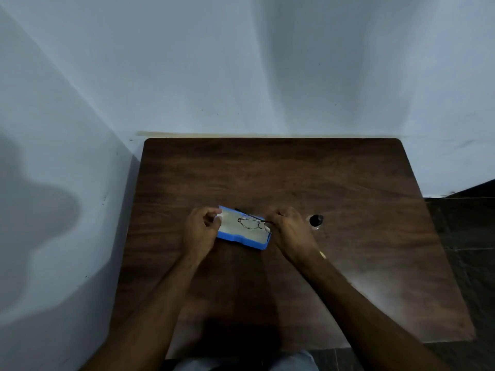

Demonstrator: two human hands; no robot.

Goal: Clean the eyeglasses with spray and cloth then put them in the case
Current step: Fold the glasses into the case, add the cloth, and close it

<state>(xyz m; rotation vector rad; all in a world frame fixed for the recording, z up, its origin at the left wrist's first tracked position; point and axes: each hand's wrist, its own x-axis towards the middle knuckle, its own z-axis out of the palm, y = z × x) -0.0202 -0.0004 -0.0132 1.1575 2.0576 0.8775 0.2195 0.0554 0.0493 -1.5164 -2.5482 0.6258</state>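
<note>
A blue eyeglass case (242, 240) with a pale lining lies open in the middle of the brown table (281, 172). Thin dark-framed eyeglasses (251, 223) hang just over the case, one temple arm pointing up-left. My right hand (290, 231) pinches the right end of the frame. My left hand (202, 227) is at the case's left end, fingers curled on a small pale cloth (219, 216) or the case edge; I cannot tell which. A small dark-capped spray bottle (316, 220) stands upright just right of my right hand.
White walls close in behind the table and on its left. A dark tiled floor (466, 236) lies past the table's right edge. My lap shows at the table's near edge.
</note>
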